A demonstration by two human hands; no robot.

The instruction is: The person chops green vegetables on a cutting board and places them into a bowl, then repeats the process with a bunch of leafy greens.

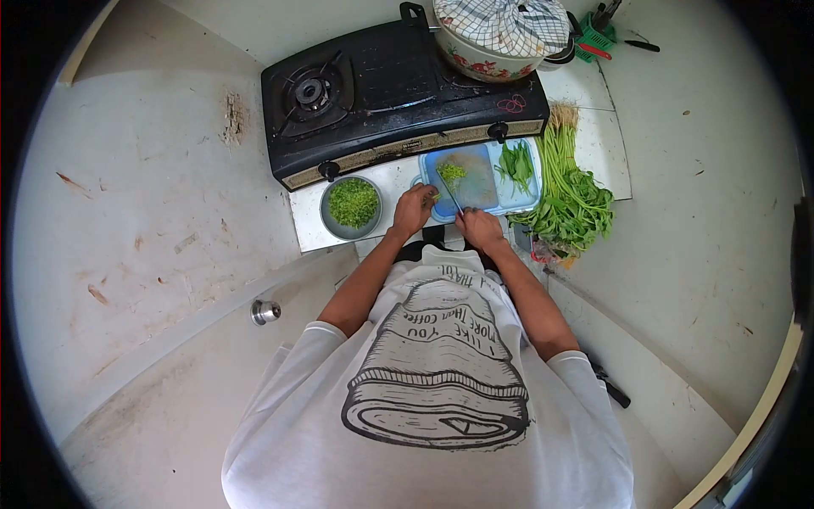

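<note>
My right hand is closed round the handle of a knife, its blade slanting up and left over a blue cutting board. My left hand is at the board's left edge, fingers pinched on what look like green stems, mostly hidden. Just beyond the blade lies a small heap of chopped greens. Whole green leaves rest in the light-blue tray at the board's right. Left of my left hand, a grey bowl holds finely chopped greens.
A black two-burner gas stove stands behind the board, bearing a flowered pot covered by a checked cloth. To the right lies a large bunch of leafy greens. A green basket of utensils sits at the back right.
</note>
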